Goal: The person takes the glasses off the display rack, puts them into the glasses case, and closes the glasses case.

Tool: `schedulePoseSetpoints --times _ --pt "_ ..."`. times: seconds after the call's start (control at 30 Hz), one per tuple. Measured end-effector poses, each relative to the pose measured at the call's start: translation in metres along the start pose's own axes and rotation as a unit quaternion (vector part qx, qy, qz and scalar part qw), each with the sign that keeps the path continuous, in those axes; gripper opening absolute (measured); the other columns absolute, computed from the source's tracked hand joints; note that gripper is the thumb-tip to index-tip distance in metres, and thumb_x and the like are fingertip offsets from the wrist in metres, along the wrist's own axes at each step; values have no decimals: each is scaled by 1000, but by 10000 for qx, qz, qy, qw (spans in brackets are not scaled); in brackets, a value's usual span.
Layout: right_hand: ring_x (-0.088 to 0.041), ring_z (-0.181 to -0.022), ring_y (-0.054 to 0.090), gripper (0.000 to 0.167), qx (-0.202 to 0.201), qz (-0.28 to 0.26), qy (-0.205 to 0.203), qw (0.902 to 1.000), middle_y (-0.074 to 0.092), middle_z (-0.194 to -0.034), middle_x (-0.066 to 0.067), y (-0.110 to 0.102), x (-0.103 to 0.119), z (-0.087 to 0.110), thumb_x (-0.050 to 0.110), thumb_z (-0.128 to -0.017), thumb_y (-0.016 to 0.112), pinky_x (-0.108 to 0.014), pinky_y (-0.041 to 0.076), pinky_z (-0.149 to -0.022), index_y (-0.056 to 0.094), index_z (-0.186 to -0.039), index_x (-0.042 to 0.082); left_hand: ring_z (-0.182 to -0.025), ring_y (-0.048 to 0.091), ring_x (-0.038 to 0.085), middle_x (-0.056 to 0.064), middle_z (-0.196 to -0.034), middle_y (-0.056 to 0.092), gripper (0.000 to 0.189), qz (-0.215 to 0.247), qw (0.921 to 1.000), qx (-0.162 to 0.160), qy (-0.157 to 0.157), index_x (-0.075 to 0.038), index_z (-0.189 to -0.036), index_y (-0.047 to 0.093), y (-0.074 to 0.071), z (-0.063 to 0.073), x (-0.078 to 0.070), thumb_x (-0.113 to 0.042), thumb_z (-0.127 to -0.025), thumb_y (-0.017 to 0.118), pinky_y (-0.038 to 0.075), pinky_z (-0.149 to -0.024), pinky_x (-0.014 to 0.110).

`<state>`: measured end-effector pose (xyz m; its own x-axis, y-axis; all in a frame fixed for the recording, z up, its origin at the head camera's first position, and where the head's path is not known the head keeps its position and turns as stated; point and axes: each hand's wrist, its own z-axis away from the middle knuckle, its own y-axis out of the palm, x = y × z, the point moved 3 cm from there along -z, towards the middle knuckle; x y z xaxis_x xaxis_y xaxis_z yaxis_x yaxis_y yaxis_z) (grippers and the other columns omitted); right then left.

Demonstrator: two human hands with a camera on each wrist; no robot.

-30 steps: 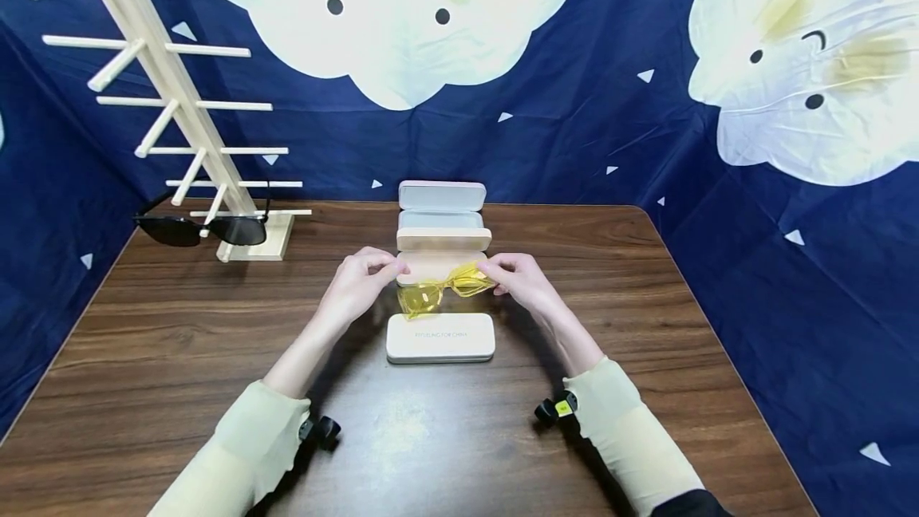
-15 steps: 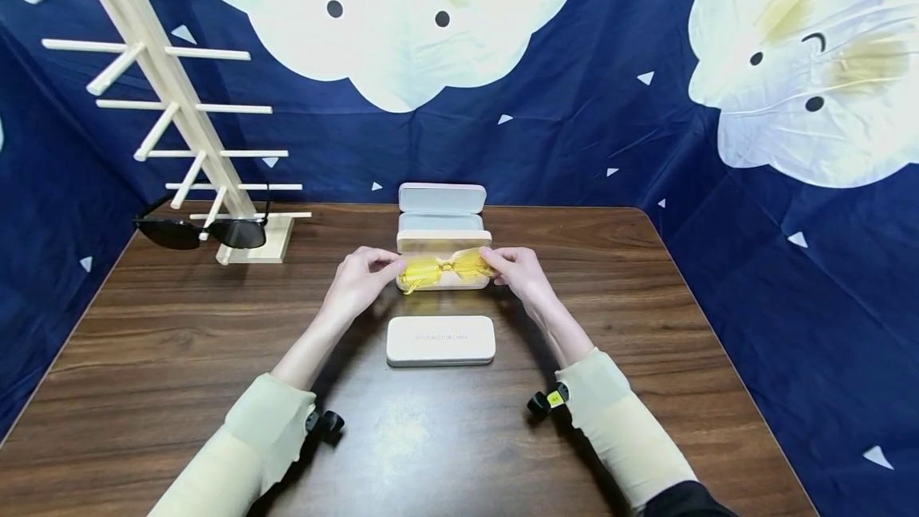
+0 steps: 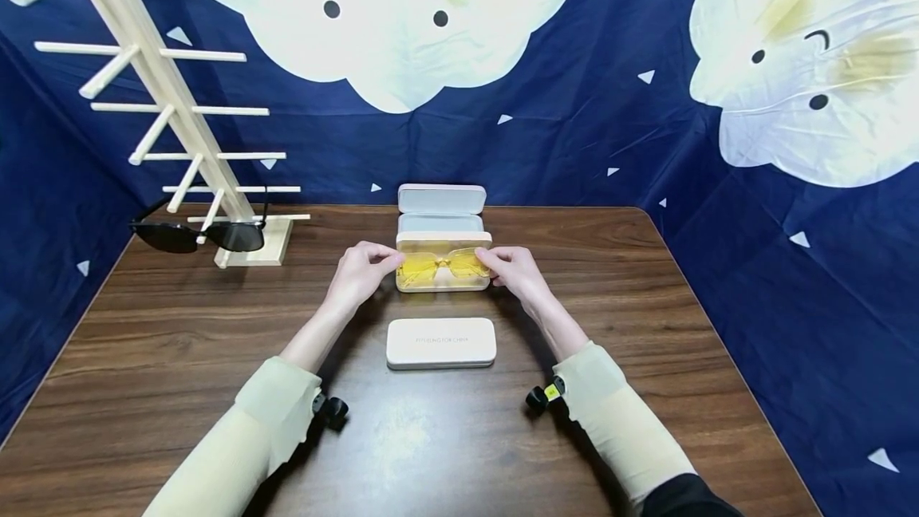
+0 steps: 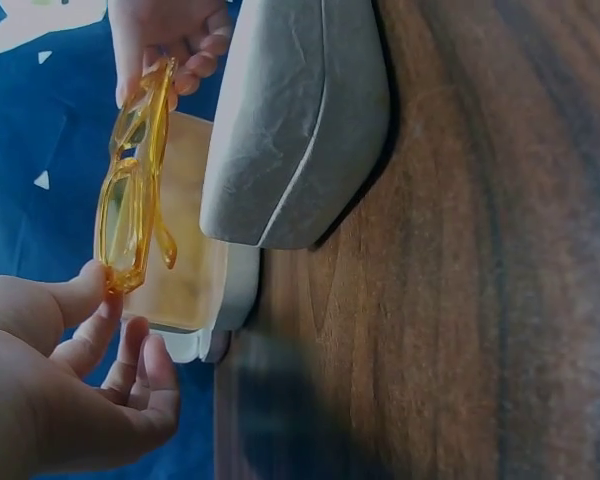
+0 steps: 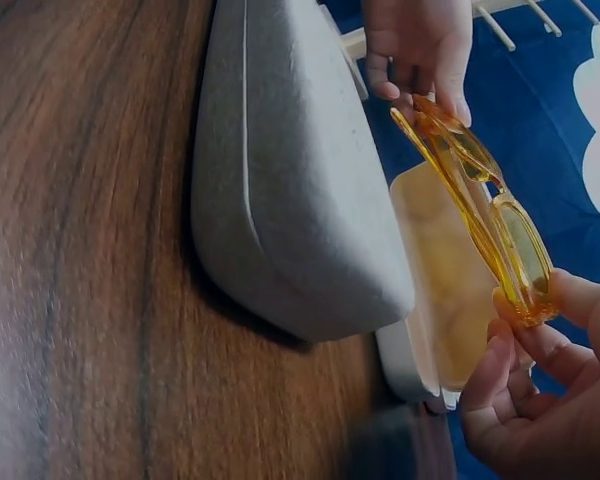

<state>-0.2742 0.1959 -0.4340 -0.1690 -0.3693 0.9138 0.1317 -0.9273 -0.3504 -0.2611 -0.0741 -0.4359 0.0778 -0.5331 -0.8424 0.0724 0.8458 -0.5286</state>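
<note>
A pair of yellow-tinted glasses (image 3: 429, 266) is held level by both hands over an open case (image 3: 445, 237) with a peach-coloured lining. My left hand (image 3: 361, 271) pinches one end of the frame between thumb and fingertips. The other end is pinched by my right hand (image 3: 518, 271) in the same way. In the left wrist view the temples of the glasses (image 4: 125, 215) look folded in behind the lenses. Closer to me lies a closed white case (image 3: 441, 341) with faint lettering on its lid; its grey-looking side (image 5: 290, 190) fills much of the right wrist view.
Behind the peach-lined case stands another open case (image 3: 441, 199) with a pale blue lining. A wooden display rack (image 3: 183, 114) with many pegs rises at the back left, and black sunglasses (image 3: 238, 236) hang low on it. A blue cloth (image 3: 560, 158) with white clouds backs the brown table (image 3: 610, 278).
Both hands have carried the yellow glasses away from me, from between the two cases to over the peach-lined one. The glasses have gone from tilted to nearly level.
</note>
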Motion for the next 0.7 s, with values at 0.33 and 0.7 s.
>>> schedulePoseSetpoints --times 0.33,0.7 --pt "-13 -75 55 30 -287 252 -111 9992 64 -80 1 -2 -9 -9 28 -94 76 -25 50 -65 77 -99 -1 -130 59 34 17 -132 68 31 -313 9995 -93 -15 -6 -112 79 3 -15 0 -32 -98 70 45 -112 48" --pt "-14 -66 54 27 -481 635 -171 9967 60 -71 9 -2 -14 -16 28 -90 80 -22 45 -58 80 -96 2 -119 66 36 14 -120 76 29 -546 9984 -103 -79 -7 -107 81 5 -24 3 -33 -95 73 51 -101 47"
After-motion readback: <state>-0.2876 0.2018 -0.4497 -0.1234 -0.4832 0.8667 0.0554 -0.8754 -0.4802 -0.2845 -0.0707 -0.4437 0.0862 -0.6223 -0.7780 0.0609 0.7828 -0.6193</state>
